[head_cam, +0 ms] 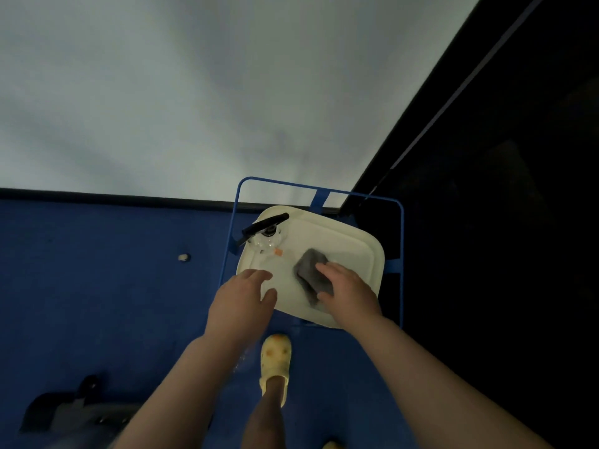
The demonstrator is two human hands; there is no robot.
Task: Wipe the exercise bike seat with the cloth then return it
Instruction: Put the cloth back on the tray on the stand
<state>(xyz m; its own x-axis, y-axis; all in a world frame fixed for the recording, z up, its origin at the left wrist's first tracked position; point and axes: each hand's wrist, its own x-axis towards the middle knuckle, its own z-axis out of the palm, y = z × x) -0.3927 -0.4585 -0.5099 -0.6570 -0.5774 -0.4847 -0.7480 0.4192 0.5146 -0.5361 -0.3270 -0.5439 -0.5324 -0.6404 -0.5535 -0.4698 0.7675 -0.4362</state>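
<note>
A grey cloth point(309, 273) lies on a white square tray point(353, 244) that rests on a blue metal frame point(402, 241). My right hand point(348, 291) covers the cloth's right side, fingers on top and thumb at its lower edge, gripping it. My left hand point(241, 298) rests on the tray's left edge with fingers spread and nothing in it. A dark grey part of the exercise bike point(64, 409) shows at the bottom left; its seat cannot be made out.
A clear spray bottle with a black trigger head point(267, 230) stands on the tray's far left corner. The floor is blue carpet point(97, 286), with a pale wall behind and a dark panel at right. My foot in a yellow clog point(275, 361) stands below the tray.
</note>
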